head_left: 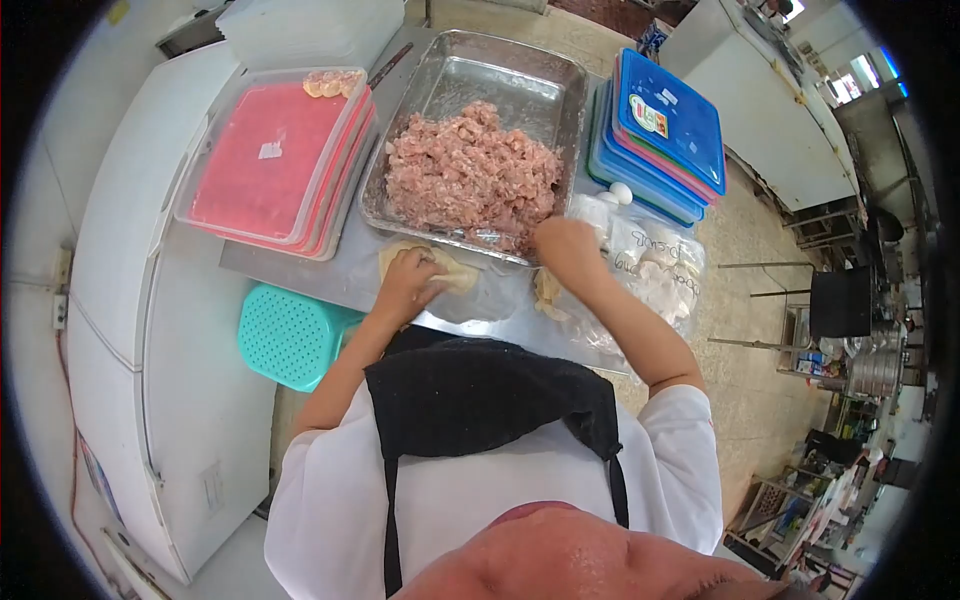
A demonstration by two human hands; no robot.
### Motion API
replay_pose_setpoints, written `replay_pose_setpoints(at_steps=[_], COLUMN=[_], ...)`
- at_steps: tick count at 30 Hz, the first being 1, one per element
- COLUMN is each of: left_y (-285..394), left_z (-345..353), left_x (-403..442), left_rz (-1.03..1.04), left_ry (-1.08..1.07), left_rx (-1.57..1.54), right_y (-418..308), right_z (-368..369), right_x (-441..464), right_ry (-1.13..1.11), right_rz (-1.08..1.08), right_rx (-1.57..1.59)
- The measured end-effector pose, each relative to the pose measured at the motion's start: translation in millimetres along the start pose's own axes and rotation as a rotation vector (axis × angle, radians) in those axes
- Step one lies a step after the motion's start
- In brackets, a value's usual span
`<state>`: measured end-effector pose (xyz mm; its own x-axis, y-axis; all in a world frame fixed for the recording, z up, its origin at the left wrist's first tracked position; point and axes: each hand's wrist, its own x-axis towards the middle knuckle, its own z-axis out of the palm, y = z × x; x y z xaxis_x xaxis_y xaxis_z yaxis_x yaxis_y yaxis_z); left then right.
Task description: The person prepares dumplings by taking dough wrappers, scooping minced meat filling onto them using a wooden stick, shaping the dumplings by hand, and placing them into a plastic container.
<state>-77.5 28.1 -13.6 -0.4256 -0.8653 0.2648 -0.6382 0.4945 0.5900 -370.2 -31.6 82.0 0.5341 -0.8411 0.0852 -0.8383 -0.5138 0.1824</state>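
Observation:
Ground raw meat (pixel 470 170) is heaped in the near part of a deep metal tray (pixel 510 70). My left hand (pixel 408 284) is on a thin yellowish sheet (pixel 455 274) in front of the tray, its fingers bent against the sheet. At the tray's near right corner my right hand (pixel 568 248) is closed, beside the meat. Its fingertips are hidden, so what it holds cannot be made out. A crumpled yellowish piece (pixel 547 295) lies on the metal tabletop (pixel 340 280) below my right hand.
Red lidded containers (pixel 265 150) are stacked on the left, blue-lidded ones (pixel 672 110) on the right. Plastic bags with handwriting (pixel 655 260) and a white egg-like object (pixel 620 193) lie at right. A turquoise stool (pixel 290 335) stands below left, near a white freezer (pixel 200 400).

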Motion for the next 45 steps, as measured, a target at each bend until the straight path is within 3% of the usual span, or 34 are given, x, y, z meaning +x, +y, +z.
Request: replay_pose_setpoints(at_steps=[2,6,9,12,15,17,18,21,24,30,32,36,39,41,44,45], left_y=[-8,-4,1,-17,-18,-23,-25,-25,-34,-61,-67,-55,-39,-29,-4,7], left_z=[-1,-33,-29,-9,-16,-23,-27,-38,-46,-59,-52,-63,-75,-76,-79,-83], left_x=[-1,7,6,-6,-8,-12,-13,-9,-4,-6,-10,7,41,71,112,121], left_rz=[-0.025,-0.022,-0.026,-0.027,-0.066,-0.197,-0.261,-0.414,-0.675,-0.512,-0.536,-0.602,-0.710,-0.627,-0.523,-0.497], left_ry=[0.078,0.352,0.195,0.073,0.127,0.152,0.163,0.313,0.469,0.272,0.392,0.582,0.601,0.475,0.343,0.310], left_rx=[0.003,0.233,0.218,0.098,-0.173,-0.292,-0.353,-0.564,-1.263,-0.907,-1.036,-1.313,-1.453,-1.719,-2.044,-2.140], right_y=[-26,19,11,-19,3,17,1,-39,-53,-86,-98,-83,-82,-83,-84,-88], right_z=[-15,-44,4,-8,-36,-31,-48,-21,-18,1,14,-7,-16,-31,-30,-20], right_x=[-15,5,5,2,7,5,7,1,21,71,74,61,48,49,56,57], right_ry=[-0.046,-0.173,-0.117,-0.223,-0.296,-0.284,-0.400,-0.174,-0.163,-0.098,-0.133,-0.106,-0.030,-0.040,0.018,0.157], right_rz=[-0.068,0.024,-0.032,-0.023,0.026,0.090,0.091,0.115,0.117,0.060,0.027,0.136,0.319,0.535,0.580,0.509], right_rx=[-0.001,0.057,0.055,0.075,0.066,0.032,0.075,0.201,0.321,0.222,0.203,0.712,1.026,1.238,1.393,1.255])
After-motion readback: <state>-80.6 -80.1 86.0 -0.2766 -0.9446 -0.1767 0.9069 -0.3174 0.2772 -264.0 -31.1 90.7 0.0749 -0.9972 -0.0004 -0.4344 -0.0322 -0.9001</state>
